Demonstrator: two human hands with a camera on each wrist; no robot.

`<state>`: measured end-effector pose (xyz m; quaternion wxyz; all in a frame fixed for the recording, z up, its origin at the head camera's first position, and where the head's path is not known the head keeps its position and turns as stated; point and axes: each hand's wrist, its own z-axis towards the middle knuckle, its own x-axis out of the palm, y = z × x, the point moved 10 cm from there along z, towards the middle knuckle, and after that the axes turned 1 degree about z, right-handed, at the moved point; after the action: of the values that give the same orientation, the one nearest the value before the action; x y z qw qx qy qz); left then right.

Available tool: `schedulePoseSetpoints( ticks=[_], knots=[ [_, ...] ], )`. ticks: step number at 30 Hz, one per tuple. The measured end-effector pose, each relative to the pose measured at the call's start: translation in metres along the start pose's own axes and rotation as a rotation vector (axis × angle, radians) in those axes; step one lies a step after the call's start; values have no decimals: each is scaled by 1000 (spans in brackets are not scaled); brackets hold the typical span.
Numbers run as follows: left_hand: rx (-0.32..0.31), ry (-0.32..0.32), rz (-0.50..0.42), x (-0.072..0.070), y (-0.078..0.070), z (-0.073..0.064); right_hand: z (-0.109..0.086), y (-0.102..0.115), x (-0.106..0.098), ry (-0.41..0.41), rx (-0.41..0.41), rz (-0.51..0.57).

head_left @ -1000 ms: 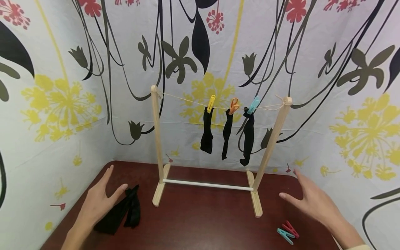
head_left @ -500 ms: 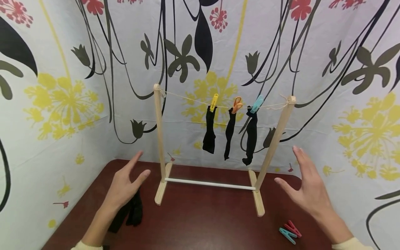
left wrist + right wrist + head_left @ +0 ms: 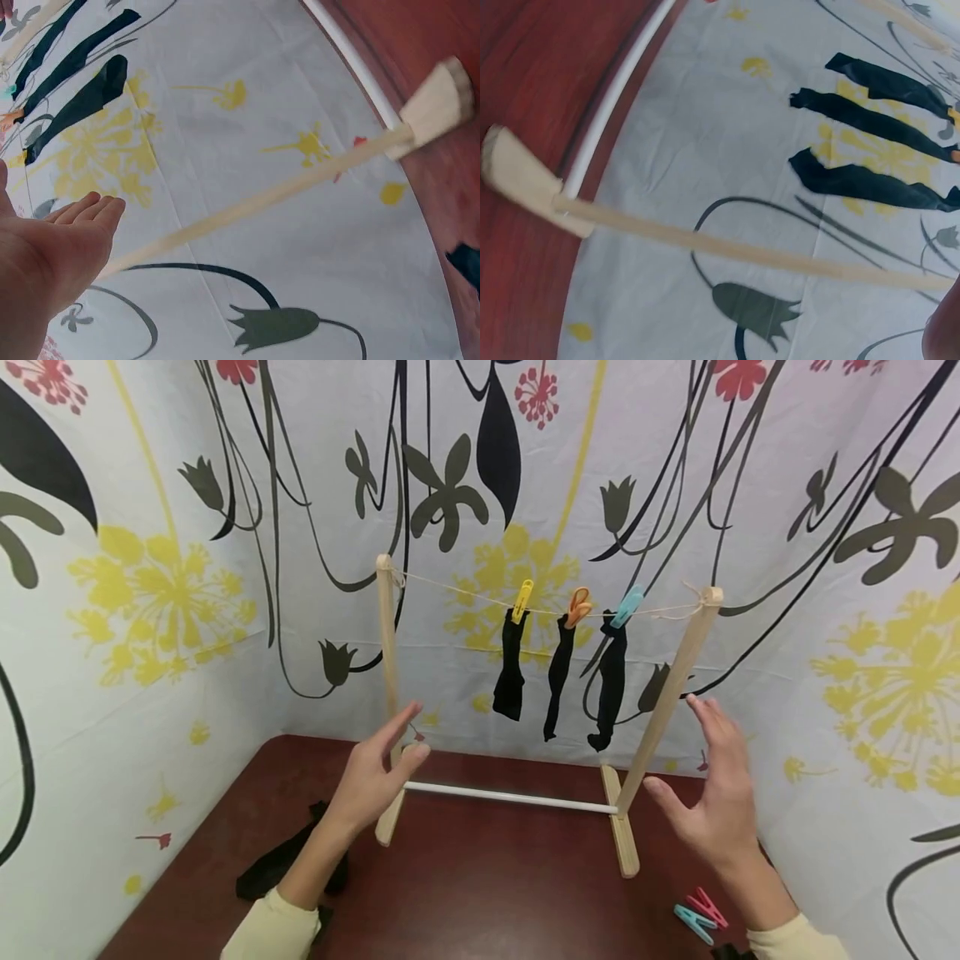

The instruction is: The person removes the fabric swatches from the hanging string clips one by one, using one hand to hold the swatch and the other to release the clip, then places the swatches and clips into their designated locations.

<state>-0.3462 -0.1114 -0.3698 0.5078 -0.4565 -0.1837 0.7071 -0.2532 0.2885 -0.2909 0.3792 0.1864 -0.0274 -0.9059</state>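
Observation:
My left hand [image 3: 372, 783], fingers extended and thumb apart, holds nothing and overlaps the lower left post of a small wooden drying rack [image 3: 671, 693] in the head view. Just right of the rack's right post is my right hand [image 3: 712, 802], also empty, its fingers and thumb spread. Between the posts runs a thin string [image 3: 457, 588]. Three black socks hang from it: one sock [image 3: 510, 672] under a yellow clothespin [image 3: 522, 602], a narrow sock [image 3: 558, 681] under an orange clothespin [image 3: 578, 607], and another sock [image 3: 612, 685] under a light blue clothespin [image 3: 627, 607].
Black cloth pieces [image 3: 273, 864] lie at the table's left, partly hidden by my left forearm. A blue clothespin [image 3: 695, 924] and a red clothespin [image 3: 707, 907] rest at the front right of the dark red table [image 3: 495, 877]. A patterned curtain [image 3: 315, 568] surrounds the back and sides.
My left hand has moved right and up, from over the black cloth to the left post. My right hand has risen and come slightly closer to the right post. The view has shifted slightly.

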Motion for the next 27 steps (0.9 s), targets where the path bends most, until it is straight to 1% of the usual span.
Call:
schedulePoseSetpoints(
  ticks=[3,7,11,15,19,23,27],
  knots=[
    [3,1,-36,9,-3,5,9,14,2,-44,-26,11],
    [0,24,-77,24,-4,12,21,29,4,-87,-49,27],
    [-17,31,-135,34,-5,22,34,35,9,-117,-61,37],
    [-58,50,-232,48,-2,35,43,37,17,-129,-81,15],
    [-109,69,-314,60,4,48,49,38,27,-122,-99,-2],
    [-120,93,-386,70,8,61,55,39,37,-79,-88,-17],
    [-139,147,-458,82,10,73,66,40,45,-36,-77,-44]
  ],
)
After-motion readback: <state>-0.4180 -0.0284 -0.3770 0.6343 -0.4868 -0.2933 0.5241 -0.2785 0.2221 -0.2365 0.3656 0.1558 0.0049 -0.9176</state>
